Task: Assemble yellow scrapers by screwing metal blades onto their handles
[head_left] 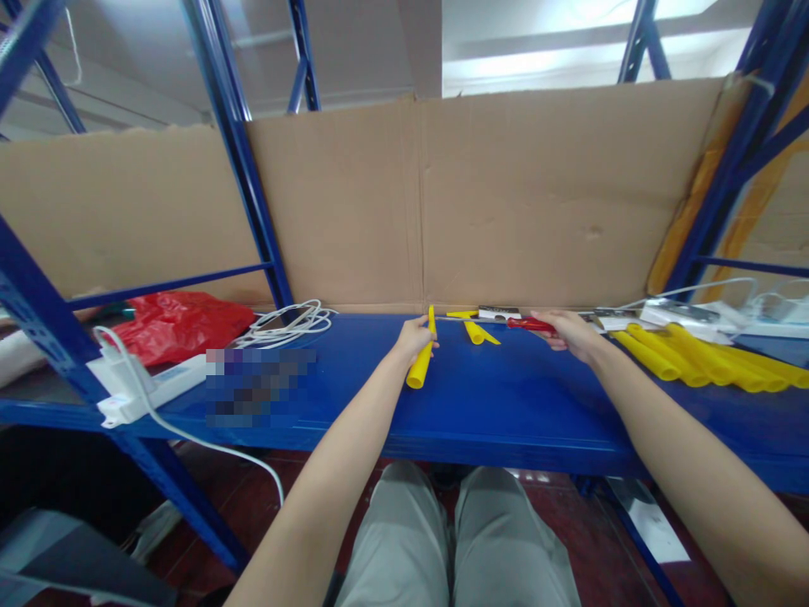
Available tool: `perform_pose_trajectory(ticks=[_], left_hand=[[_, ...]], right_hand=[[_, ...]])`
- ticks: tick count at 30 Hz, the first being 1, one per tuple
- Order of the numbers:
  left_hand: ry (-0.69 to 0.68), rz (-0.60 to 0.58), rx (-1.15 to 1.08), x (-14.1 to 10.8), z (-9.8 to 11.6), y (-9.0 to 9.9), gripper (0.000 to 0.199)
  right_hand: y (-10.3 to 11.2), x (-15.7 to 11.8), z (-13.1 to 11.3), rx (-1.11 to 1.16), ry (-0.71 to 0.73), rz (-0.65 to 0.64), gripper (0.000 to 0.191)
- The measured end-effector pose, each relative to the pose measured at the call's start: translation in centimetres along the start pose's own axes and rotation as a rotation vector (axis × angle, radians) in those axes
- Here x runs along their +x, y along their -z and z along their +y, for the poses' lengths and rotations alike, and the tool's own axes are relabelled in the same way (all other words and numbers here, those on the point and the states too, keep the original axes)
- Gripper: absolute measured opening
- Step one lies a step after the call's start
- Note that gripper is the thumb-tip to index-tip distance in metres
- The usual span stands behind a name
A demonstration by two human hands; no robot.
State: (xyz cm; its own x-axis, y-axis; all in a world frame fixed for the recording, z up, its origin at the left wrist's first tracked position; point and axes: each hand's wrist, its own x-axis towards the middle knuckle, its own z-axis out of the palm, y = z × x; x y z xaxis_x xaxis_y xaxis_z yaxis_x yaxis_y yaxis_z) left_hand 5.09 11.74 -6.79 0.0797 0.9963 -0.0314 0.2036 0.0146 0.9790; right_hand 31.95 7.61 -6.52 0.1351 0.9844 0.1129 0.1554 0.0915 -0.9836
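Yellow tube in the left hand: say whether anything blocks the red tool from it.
Nothing visible stands between the tube in the left hand and the red tool in the right hand. The shaft reaches close to the tube; whether they touch is unclear.

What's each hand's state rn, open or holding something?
Left hand: closed, holding a yellow tube.
Right hand: closed around the handle of a red-handled tool, its thin shaft pointing toward the tube.
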Motion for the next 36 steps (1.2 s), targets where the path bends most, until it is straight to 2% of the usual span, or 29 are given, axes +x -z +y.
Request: perform_pose_trajectory(ticks=[5, 9, 16, 22, 24, 27, 32, 36], left_hand=[[0.003, 0.004, 0.001, -0.1, 0.1, 0.1, 0.069], [0.009, 0.006, -0.006, 0.1, 0.0, 0.1, 0.069], [0.001, -0.012, -0.006, 0.2, -0.1, 0.0, 0.070], [-0.003, -0.016, -0.018, 0.1, 0.0, 0.1, 0.069], [-0.002, -0.017, -0.015, 0.1, 0.0, 0.1, 0.069], [-0.002, -0.020, -0.008, 0.1, -0.1, 0.0, 0.071], [-0.009, -0.033, -0.007, 0.1, -0.1, -0.1, 0.072], [-0.012, -0.045, -0.004, -0.1, 0.0, -0.2, 0.071]], right_hand=[[0.2, -0.6, -0.9, 0.080, -0.001, -0.100, 0.034], [0.4, -1.0, -1.2, 0.111, 0.048, -0.085, 0.031], [-0.1, -0.4, -0.6, 0.037, 0.190, 0.120, 0.042], [-0.6, -0.5, -0.1, -0.176, 0.221, 0.310, 0.052], [-0.6, -0.4, 0.0, -0.180, 0.208, 0.331, 0.054], [-0.7, -0.1, 0.2, -0.077, 0.189, 0.299, 0.054], [-0.6, 0.0, 0.2, 0.154, 0.121, 0.175, 0.054], [-0.6, -0.2, -0.2, 0.279, 0.045, 0.147, 0.052]])
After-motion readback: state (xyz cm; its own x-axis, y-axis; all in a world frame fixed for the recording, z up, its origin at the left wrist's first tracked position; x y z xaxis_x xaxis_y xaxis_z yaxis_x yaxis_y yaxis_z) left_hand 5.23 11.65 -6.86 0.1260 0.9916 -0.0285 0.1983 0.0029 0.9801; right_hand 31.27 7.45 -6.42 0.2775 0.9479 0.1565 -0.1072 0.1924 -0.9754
